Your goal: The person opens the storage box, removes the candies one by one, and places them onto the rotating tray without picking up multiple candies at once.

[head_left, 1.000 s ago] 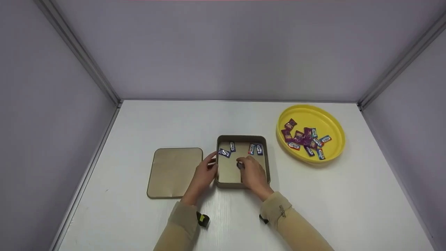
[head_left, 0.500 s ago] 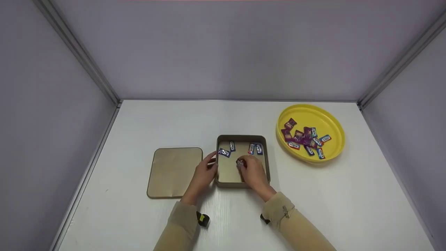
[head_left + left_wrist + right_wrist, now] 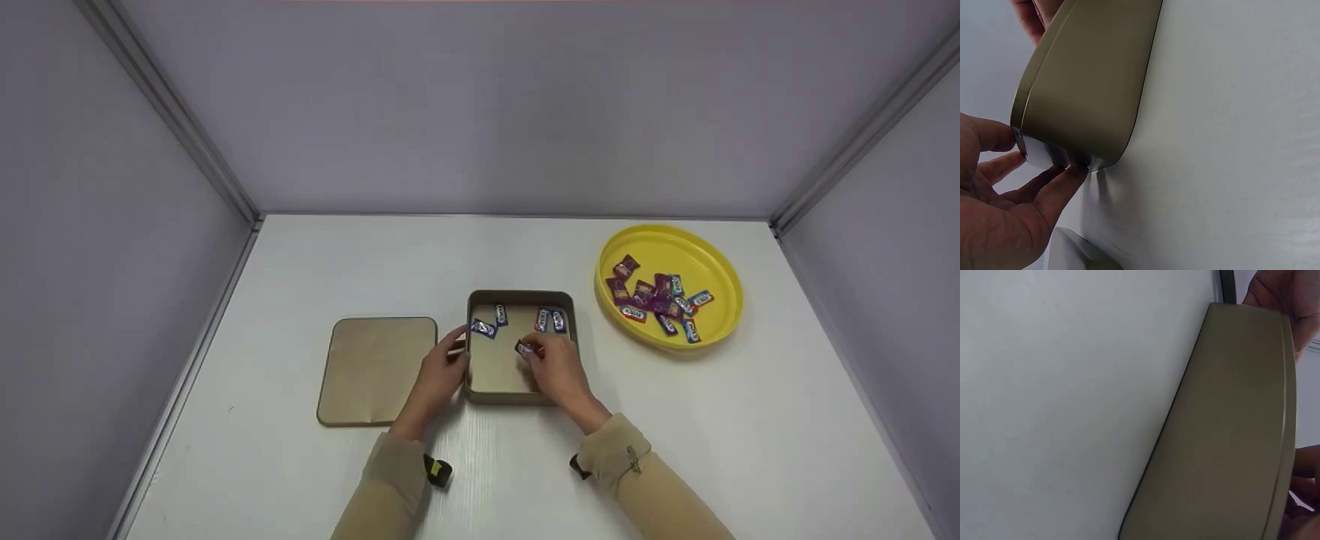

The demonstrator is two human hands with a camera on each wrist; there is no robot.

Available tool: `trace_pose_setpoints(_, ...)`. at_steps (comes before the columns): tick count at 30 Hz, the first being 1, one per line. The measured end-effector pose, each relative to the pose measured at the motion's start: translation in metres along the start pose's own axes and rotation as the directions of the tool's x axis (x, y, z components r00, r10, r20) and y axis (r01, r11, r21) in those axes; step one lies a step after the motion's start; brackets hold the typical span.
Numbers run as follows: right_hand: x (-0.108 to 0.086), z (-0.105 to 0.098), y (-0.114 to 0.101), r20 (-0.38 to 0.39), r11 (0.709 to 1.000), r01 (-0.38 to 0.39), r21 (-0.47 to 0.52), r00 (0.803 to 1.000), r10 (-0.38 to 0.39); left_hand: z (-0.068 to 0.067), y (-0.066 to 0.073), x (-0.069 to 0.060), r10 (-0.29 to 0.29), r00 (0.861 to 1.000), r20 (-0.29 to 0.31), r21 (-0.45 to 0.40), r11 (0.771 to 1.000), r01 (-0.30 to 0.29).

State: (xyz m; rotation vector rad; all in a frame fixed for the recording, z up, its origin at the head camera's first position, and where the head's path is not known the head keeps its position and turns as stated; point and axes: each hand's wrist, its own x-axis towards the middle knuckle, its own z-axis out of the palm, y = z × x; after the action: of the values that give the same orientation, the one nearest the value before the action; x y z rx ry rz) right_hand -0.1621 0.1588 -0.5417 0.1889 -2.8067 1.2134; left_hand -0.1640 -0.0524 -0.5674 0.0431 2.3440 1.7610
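A gold-coloured square tin (image 3: 502, 398) stands uncovered on the white table. My left hand (image 3: 442, 375) rests its fairly straight fingers against the tin's left outer wall; in the left wrist view, the fingertips of that hand (image 3: 1010, 214) touch the wall and rim. Over the inside of the tin, my right hand (image 3: 556, 369) pinches a small dark-wrapped candy (image 3: 525, 348) between thumb and fingers. Two blue-wrapped candies (image 3: 484, 328) lie at the tin's back left. At its back right are a red-and-blue candy (image 3: 541, 319) and a dark blue candy (image 3: 558, 321). The right wrist view mostly shows the tin's side (image 3: 1224, 427).
Left of the tin lies its flat square lid (image 3: 377, 371). A round yellow tray (image 3: 697, 259) at the back right bears several purple-wrapped candies (image 3: 643, 293) and several smaller blue, red and white ones. Grey panels (image 3: 510, 112) enclose the table's back and sides.
My right hand has shifted slightly to the right inside the tin, with the candy still pinched and now more visible. The left hand has stayed against the tin's wall.
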Motion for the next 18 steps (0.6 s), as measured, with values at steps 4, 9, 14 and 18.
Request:
trace_pose_setpoints(4, -0.002, -0.010, 0.001, 0.003, 1.000, -0.018, 0.010, 1.000, 0.018, 0.000, 0.000, 0.000, -0.005, 1.000, 0.003, -0.008, 1.000, 0.005)
trace_pose_setpoints(9, -0.006, -0.025, 0.004, -0.002, 0.995, -0.090, 0.043, 0.996, 0.090, 0.000, -0.001, 0.000, 0.002, 1.000, 0.006, -0.015, 1.000, -0.002)
trace_pose_setpoints(14, -0.006, -0.045, 0.008, -0.006, 0.983, -0.164, 0.080, 0.986, 0.165, 0.000, 0.000, -0.001, -0.005, 1.000, 0.010, -0.017, 1.000, 0.006)
trace_pose_setpoints(18, -0.003, -0.058, 0.016, -0.025, 0.977, -0.195, 0.089, 0.980, 0.198, 0.001, 0.000, -0.001, -0.026, 1.000, 0.006, -0.015, 1.000, 0.026)
